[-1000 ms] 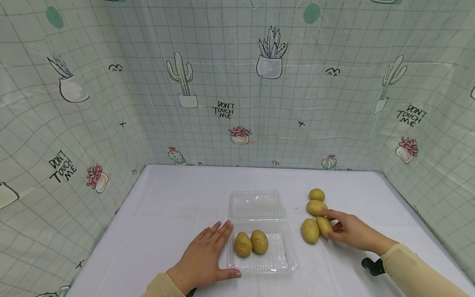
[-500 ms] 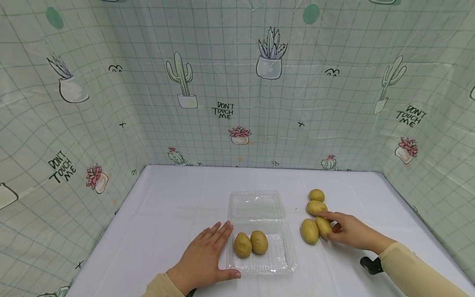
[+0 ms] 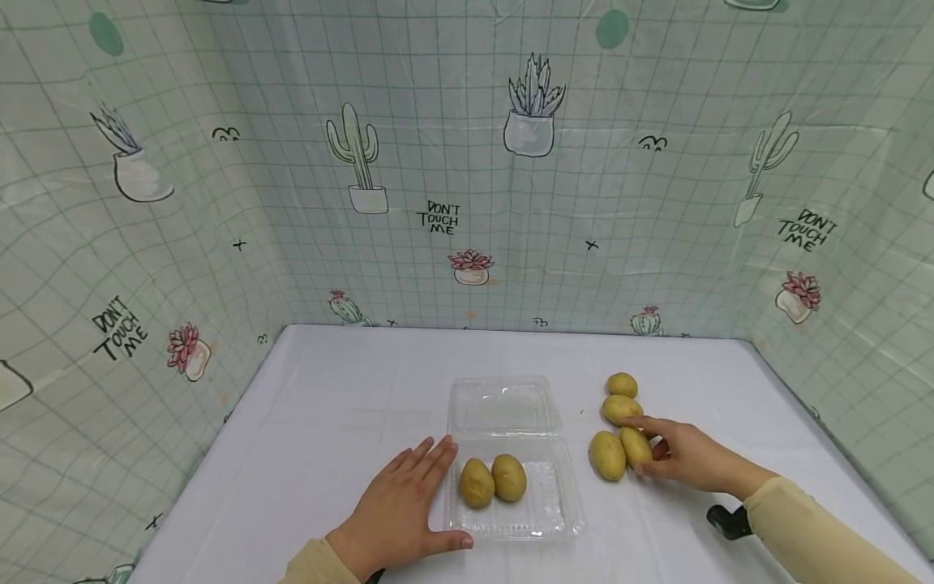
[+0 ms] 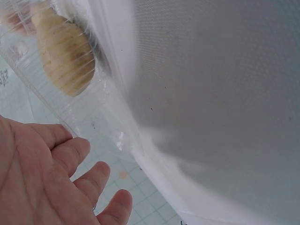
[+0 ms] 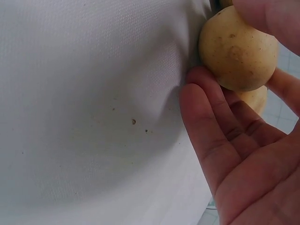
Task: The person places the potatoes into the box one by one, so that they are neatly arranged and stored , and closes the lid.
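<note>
My left hand [image 3: 404,511] lies with fingers spread along the left side of a clear plastic clamshell box [image 3: 543,495], its fingertips at the box's edge. Two potatoes [image 3: 477,484] sit side by side in the box's base, and the lid [image 3: 503,405] is folded back behind it. In the left wrist view a potato [image 4: 68,54] shows through the ribbed plastic. To the right, my right hand [image 3: 682,456] grips a potato [image 3: 636,447] between thumb and fingers. In the right wrist view the held potato [image 5: 239,51] is close over the cloth, with curled fingers beside it.
Another potato [image 3: 608,456] lies just left of the held one, and two more, one potato [image 3: 622,410] and a smaller potato [image 3: 623,384], lie behind it. White cloth [image 3: 350,397] covers the table. A patterned curtain [image 3: 409,162] surrounds its back and sides.
Almost nothing differs. The right hand keeps its grip on the same potato with its thumb slightly shifted; the left hand stays by the box. The whole head view has drifted very slightly.
</note>
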`<state>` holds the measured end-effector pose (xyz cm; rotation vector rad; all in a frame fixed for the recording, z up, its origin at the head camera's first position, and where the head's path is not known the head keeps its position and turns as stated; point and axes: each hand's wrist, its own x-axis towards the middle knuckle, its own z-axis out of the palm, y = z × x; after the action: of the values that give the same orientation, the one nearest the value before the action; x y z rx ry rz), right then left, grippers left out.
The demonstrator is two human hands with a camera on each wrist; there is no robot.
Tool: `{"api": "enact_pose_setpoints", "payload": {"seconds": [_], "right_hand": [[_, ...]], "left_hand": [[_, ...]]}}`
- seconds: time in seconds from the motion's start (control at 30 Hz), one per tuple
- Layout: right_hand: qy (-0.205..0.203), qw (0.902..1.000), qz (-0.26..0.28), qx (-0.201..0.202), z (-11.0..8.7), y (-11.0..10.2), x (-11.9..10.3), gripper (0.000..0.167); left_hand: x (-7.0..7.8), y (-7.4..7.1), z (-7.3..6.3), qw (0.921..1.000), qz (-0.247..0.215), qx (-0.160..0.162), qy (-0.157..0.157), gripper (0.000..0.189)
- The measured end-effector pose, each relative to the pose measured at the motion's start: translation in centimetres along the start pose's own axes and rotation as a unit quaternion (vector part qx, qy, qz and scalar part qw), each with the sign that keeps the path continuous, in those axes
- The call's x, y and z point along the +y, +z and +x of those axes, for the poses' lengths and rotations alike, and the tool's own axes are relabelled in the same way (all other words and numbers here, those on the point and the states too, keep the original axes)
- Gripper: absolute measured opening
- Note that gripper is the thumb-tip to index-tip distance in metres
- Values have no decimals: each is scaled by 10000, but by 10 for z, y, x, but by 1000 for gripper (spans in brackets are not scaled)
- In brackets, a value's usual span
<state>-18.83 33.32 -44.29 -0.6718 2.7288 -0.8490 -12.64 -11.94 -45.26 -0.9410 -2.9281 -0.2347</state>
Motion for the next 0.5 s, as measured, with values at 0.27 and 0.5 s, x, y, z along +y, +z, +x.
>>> {"api": "enact_pose_setpoints", "payload": {"seconds": [0.27, 0.5], "right_hand": [[12, 10000, 83, -2, -1, 0, -3, 69], [41, 9998, 142, 100, -3, 0, -4, 68]], "left_hand": [[0, 0, 0, 10000, -5, 0, 1, 110], [1, 0, -1, 10000, 72, 46, 40, 110]]}}
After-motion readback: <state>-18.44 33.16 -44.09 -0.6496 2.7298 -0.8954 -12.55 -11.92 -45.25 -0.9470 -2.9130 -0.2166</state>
